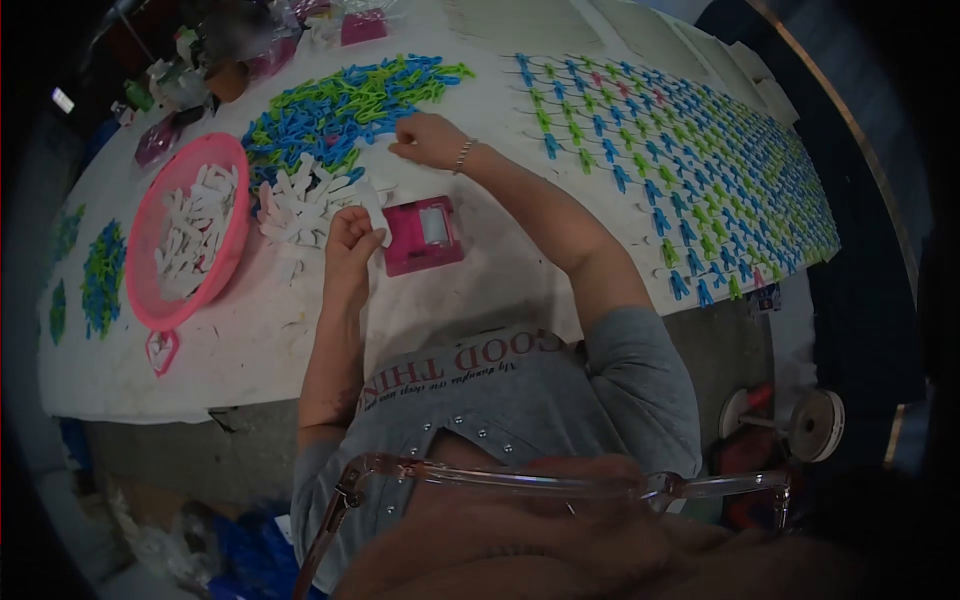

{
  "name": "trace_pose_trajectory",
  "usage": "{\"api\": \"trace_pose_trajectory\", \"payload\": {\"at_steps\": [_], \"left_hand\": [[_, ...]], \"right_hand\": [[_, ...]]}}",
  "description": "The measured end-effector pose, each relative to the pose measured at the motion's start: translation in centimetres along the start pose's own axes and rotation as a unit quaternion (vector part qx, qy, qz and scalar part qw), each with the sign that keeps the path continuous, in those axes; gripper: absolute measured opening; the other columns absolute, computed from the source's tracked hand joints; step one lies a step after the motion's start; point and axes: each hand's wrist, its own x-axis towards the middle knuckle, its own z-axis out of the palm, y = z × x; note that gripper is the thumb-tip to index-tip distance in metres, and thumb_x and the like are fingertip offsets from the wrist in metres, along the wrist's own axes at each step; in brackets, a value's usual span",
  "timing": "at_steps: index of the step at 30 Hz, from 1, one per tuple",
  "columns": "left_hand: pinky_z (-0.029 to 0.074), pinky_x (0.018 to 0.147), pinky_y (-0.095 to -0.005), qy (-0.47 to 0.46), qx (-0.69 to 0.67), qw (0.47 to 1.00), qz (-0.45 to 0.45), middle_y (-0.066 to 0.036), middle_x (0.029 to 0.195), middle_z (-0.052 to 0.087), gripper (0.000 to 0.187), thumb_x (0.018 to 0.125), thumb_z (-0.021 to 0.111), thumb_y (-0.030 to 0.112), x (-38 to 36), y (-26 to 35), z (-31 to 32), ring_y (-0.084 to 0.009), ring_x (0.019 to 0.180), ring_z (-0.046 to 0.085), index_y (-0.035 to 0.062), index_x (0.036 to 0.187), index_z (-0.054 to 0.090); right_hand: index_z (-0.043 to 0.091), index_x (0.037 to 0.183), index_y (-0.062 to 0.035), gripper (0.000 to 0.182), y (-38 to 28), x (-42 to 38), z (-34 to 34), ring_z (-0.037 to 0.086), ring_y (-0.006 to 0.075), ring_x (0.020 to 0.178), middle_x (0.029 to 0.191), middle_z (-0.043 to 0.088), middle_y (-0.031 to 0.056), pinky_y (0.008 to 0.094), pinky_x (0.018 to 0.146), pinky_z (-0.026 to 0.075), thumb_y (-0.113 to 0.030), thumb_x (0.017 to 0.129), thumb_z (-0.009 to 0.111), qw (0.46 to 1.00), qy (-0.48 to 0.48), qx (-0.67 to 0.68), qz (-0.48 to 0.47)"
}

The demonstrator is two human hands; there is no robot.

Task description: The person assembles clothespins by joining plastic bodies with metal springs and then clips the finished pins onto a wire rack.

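My left hand (352, 238) is closed on a white strip (376, 208) that sticks up past the fingers. Just right of it lies a magenta holder (405, 250) with a pale roll (434, 226) in it. My right hand (430, 141) is bent with its fingers curled together, at the lower right edge of a pile of blue and green clips (350, 105); whatever it holds, if anything, is too small to make out. A heap of white pieces (300, 203) lies between the clip pile and my left hand.
A pink basket (240, 165) of white pieces stands at the left, with a small pink frame (161, 352) below it. Smaller clip piles (103, 278) lie further left. Rows of clips (690, 170) cover the table's right side. Bottles (165, 85) and a brown pot (228, 82) stand at the back left.
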Motion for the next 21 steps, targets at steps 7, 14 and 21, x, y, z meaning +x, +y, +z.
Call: {"api": "trace_pose_trajectory", "payload": {"at_steps": [7, 14, 21], "left_hand": [[0.042, 0.073, -0.0217, -0.051, -0.067, 0.996, -0.034, 0.001, 0.089, 0.055, 0.032, 0.080, 0.059, -0.006, -0.8, 0.7, 0.6, -0.0075, 0.081, 0.052, 0.0056, 0.109, 0.049], [0.041, 0.074, -0.0205, -0.088, -0.032, 0.995, -0.017, 0.001, 0.093, 0.055, 0.034, 0.080, 0.060, -0.004, -1.1, 0.7, 0.7, -0.0059, 0.083, 0.051, 0.0069, 0.109, 0.048], [0.041, 0.073, -0.0196, -0.096, -0.019, 0.995, -0.024, 0.002, 0.093, 0.055, 0.037, 0.078, 0.062, -0.003, -1.5, 1.1, 1.1, -0.0046, 0.083, 0.050, 0.0078, 0.109, 0.046]], "right_hand": [[0.052, 0.116, -0.0004, 0.028, -5.3, -11.4, -5.7, 0.064, 0.0151, 0.084, 0.101, 0.062, 0.0079, 0.0272, 0.070, 0.055, -0.003, 0.088, 0.059, 0.868, 0.092, 0.475, 0.111], [0.053, 0.114, 0.0019, 0.029, -7.6, -16.0, -3.5, 0.063, 0.0150, 0.090, 0.103, 0.063, 0.0089, 0.0254, 0.079, 0.052, 0.005, 0.086, 0.059, 0.843, 0.110, 0.520, 0.076], [0.056, 0.108, 0.0034, 0.022, -8.9, -16.2, -1.9, 0.062, 0.0110, 0.088, 0.095, 0.065, 0.0074, 0.0226, 0.078, 0.050, 0.005, 0.086, 0.061, 0.842, 0.088, 0.521, 0.109]]}}
